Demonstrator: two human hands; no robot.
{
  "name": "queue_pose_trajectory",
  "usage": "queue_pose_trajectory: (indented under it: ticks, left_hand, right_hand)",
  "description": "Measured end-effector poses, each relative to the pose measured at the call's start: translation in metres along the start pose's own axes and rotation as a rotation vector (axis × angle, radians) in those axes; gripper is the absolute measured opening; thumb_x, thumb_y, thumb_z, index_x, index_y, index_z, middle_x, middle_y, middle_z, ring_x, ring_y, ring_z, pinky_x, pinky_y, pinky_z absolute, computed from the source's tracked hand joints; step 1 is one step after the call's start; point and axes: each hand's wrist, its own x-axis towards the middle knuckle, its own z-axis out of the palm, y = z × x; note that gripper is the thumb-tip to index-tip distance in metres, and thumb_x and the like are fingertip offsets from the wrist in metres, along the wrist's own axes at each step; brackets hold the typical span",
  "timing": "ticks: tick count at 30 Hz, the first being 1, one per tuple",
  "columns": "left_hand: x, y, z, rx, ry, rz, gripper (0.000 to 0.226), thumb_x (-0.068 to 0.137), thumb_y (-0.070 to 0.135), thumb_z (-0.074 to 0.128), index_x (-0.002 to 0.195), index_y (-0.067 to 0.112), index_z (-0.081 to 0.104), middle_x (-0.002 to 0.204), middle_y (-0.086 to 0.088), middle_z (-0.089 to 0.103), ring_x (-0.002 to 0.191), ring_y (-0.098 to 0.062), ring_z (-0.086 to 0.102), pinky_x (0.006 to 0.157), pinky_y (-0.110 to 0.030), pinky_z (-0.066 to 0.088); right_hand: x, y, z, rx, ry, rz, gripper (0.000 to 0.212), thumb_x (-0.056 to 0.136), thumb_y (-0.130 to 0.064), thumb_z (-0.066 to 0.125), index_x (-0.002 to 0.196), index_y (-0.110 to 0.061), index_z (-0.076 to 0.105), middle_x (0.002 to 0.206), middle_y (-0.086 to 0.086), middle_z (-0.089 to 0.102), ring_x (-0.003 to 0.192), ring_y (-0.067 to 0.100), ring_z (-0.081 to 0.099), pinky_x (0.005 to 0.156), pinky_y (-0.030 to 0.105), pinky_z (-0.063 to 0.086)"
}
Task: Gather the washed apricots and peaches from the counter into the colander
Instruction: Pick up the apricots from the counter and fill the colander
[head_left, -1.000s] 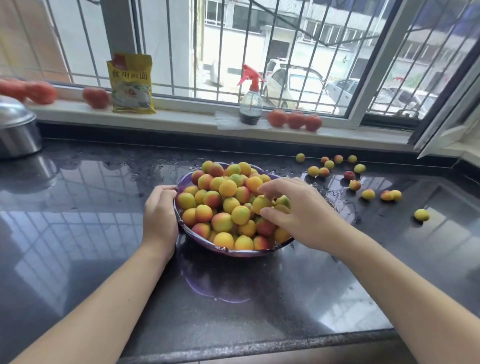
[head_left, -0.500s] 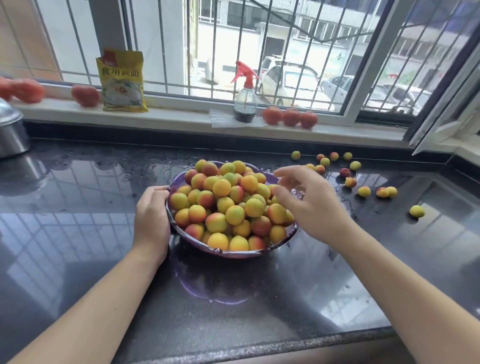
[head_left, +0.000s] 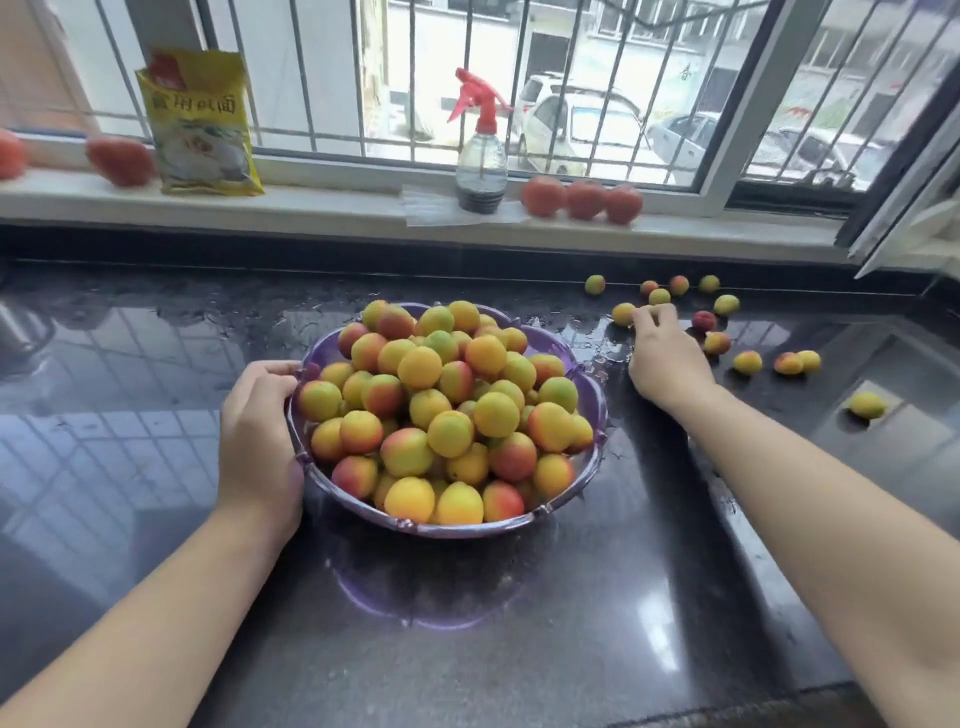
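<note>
The left hand (head_left: 258, 426) is gripping the purple colander (head_left: 589, 382) rim while the outstretched right hand (head_left: 667, 353) is curling fingertips around a yellow apricot (head_left: 622, 314).

A translucent purple colander (head_left: 592, 395) is seen on the glossy black surface (head_left: 597, 623), filled with fruit (head_left: 447, 410) coloured yellow, orange and green with red blushes. Behind the colander, loose fruit (head_left: 748, 362) in the same colours is scattered. Further behind it, a yellow packet (head_left: 200, 124), a red-topped spray bottle (head_left: 480, 150) and red tomatoes (head_left: 584, 198) are set on the white sill (head_left: 322, 200).
</note>
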Motion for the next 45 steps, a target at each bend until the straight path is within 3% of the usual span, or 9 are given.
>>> queue_pose_trajectory:
  ticks: [4,7,11,17,24,30,37,40,45]
  left_hand:
    - [0.001,-0.001,0.001,0.028,0.023,0.01,0.025,0.097,0.012,0.048,0.084,0.017,0.068,0.082,0.009,0.069,0.077,-0.003,0.063,0.067,-0.024,0.051]
    - [0.0,0.0,0.002,0.024,0.03,0.012,0.022,0.098,0.008,0.047,0.09,0.011,0.068,0.075,0.01,0.068,0.068,0.001,0.062,0.058,-0.018,0.049]
    - [-0.002,-0.001,0.002,0.046,0.032,0.03,0.024,0.1,0.007,0.047,0.105,-0.001,0.068,0.075,0.01,0.068,0.064,0.005,0.061,0.055,-0.015,0.049]
    - [-0.003,0.003,0.002,0.021,0.017,0.004,0.021,0.1,0.008,0.046,0.095,0.008,0.066,0.069,0.014,0.068,0.064,0.004,0.062,0.059,-0.019,0.05]
    - [-0.003,0.005,0.0,0.005,-0.003,-0.041,0.02,0.098,0.01,0.048,0.096,0.006,0.068,0.076,0.006,0.068,0.071,-0.005,0.063,0.068,-0.033,0.05]
    - [-0.006,0.007,0.0,0.034,0.007,-0.018,0.02,0.101,0.009,0.048,0.101,0.003,0.067,0.083,0.002,0.064,0.067,0.005,0.06,0.066,-0.024,0.05]
    - [-0.008,0.012,-0.002,0.033,-0.018,-0.038,0.02,0.1,0.012,0.049,0.098,0.005,0.068,0.089,0.0,0.067,0.073,0.001,0.063,0.058,-0.015,0.05]
    - [-0.009,0.014,-0.003,0.026,-0.034,-0.053,0.019,0.095,0.018,0.051,0.093,0.01,0.068,0.091,-0.003,0.068,0.082,-0.01,0.062,0.063,-0.02,0.052]
    - [-0.011,0.017,-0.005,0.04,-0.047,-0.077,0.031,0.081,0.034,0.049,0.093,0.014,0.069,0.095,-0.005,0.071,0.091,-0.018,0.065,0.08,-0.039,0.053]
  right_hand:
    - [0.034,0.002,0.004,-0.187,-0.098,-0.019,0.068,0.093,0.003,0.046,0.154,-0.017,0.024,0.164,0.019,0.01,0.12,0.053,0.052,0.095,0.052,0.046]
    - [0.048,-0.003,0.007,-0.241,-0.111,-0.053,0.067,0.095,0.004,0.043,0.156,-0.015,0.023,0.164,0.015,0.014,0.127,0.048,0.05,0.096,0.051,0.046]
    - [0.054,-0.005,0.011,-0.29,-0.073,-0.111,0.048,0.093,0.008,0.045,0.138,-0.006,0.042,0.137,0.017,0.041,0.116,0.044,0.057,0.08,0.048,0.049]
    - [0.036,0.003,0.009,-0.247,0.093,-0.229,0.027,0.089,0.011,0.048,0.112,-0.003,0.052,0.114,0.019,0.051,0.1,0.043,0.062,0.07,0.048,0.05]
    - [-0.008,-0.012,-0.009,0.42,0.217,0.029,0.02,0.093,-0.019,0.067,0.111,-0.012,0.063,0.11,0.01,0.066,0.101,0.033,0.063,0.09,0.044,0.051]
    - [-0.066,-0.058,-0.08,1.125,-0.054,0.025,0.017,0.093,-0.02,0.072,0.107,-0.026,0.064,0.102,0.002,0.07,0.089,0.013,0.065,0.079,0.032,0.05]
    - [-0.111,-0.108,-0.151,0.865,-0.182,-0.322,0.029,0.101,-0.025,0.059,0.122,-0.043,0.068,0.117,-0.012,0.06,0.096,0.0,0.065,0.08,0.016,0.051]
    - [-0.119,-0.127,-0.153,0.667,-0.162,-0.372,0.041,0.096,-0.026,0.065,0.133,-0.041,0.056,0.11,-0.015,0.058,0.09,0.0,0.06,0.077,0.017,0.049]
    - [-0.126,-0.147,-0.143,0.617,-0.143,-0.379,0.029,0.086,-0.036,0.076,0.113,-0.032,0.065,0.099,-0.015,0.065,0.082,0.006,0.062,0.076,0.025,0.053]
